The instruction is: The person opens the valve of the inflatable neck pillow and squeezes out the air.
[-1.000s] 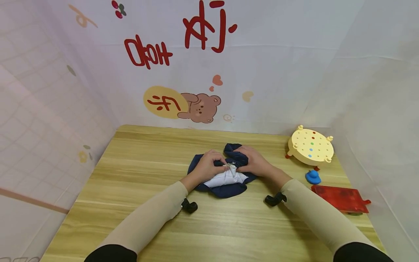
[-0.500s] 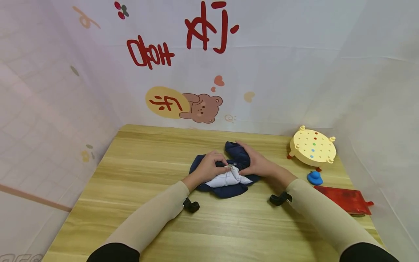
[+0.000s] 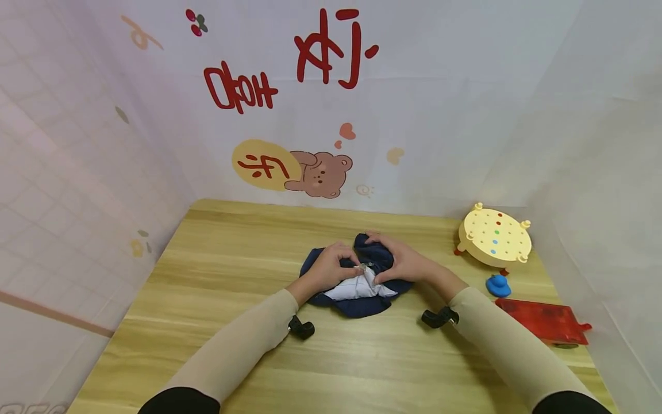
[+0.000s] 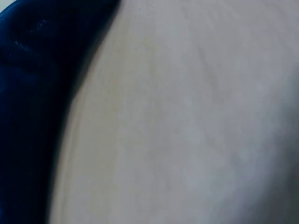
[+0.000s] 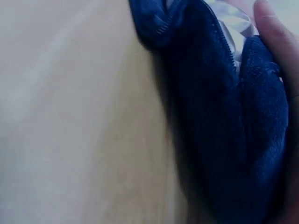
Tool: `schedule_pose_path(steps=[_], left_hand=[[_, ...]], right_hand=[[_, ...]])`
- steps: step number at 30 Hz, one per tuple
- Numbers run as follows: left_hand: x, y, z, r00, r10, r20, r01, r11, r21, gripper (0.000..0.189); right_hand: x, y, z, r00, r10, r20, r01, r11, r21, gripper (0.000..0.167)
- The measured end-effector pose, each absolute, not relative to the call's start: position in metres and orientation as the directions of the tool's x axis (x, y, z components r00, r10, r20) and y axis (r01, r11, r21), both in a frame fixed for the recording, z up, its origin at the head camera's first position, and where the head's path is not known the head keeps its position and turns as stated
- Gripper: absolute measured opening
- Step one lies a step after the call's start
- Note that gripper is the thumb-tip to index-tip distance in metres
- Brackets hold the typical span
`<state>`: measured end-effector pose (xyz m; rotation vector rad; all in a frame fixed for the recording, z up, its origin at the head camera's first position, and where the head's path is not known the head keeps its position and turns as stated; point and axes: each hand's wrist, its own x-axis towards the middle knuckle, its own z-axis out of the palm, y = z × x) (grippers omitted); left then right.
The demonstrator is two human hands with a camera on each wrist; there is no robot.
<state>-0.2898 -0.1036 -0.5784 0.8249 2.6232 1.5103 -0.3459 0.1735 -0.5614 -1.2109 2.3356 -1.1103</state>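
Observation:
A navy plush cover [image 3: 364,309] lies on the table, its zipped opening parted around a white inner lining [image 3: 349,288]. In the right wrist view, zipper teeth run along the edge of the navy cover [image 5: 201,93]. My left hand [image 3: 327,267] pinches the gathered upper end of the lining between thumb and fingers, over the left part of the cover. On the other side my right hand [image 3: 408,263] holds the cover's raised back flap, fingers over its far edge and thumb near the lining. The left wrist view catches only a dark edge of the cover [image 4: 28,102].
A cream round pegged toy stool [image 3: 493,236] stands at the table's back right. In front of it sit a small blue hat-shaped piece [image 3: 499,285] and a red flat toy cart [image 3: 543,320]. White printed sheets [image 3: 445,138] wall the table at back and sides.
My right fingers have moved from behind the navy flap to over its top, and the thumb stands further apart from them. My left hand keeps its pinch nearly in place.

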Motion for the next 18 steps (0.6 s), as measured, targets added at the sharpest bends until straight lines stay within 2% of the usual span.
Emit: schedule_pose_path(steps=[4, 9, 12, 18], left_hand=[[-0.288, -0.103, -0.579, -0.867, 0.43, 0.251, 0.433, 0.404, 0.806, 0.009], [-0.289, -0.103, -0.576, -0.873, 0.417, 0.254, 0.426, 0.398, 0.812, 0.009], [-0.29, -0.102, -0.576, -0.878, 0.406, 0.255, 0.417, 0.386, 0.823, 0.01], [-0.289, -0.101, -0.578, -0.881, 0.398, 0.257, 0.413, 0.379, 0.828, 0.011]], right_hand=[[-0.339, 0.172, -0.565, -0.588, -0.806, 0.069, -0.549, 0.335, -0.766, 0.124], [-0.33, 0.168, -0.564, -0.582, -0.807, 0.097, -0.631, 0.373, -0.68, 0.138], [-0.327, 0.165, -0.564, -0.584, -0.801, 0.134, -0.681, 0.392, -0.619, 0.138], [-0.323, 0.163, -0.57, -0.592, -0.78, 0.205, -0.731, 0.413, -0.543, 0.124]])
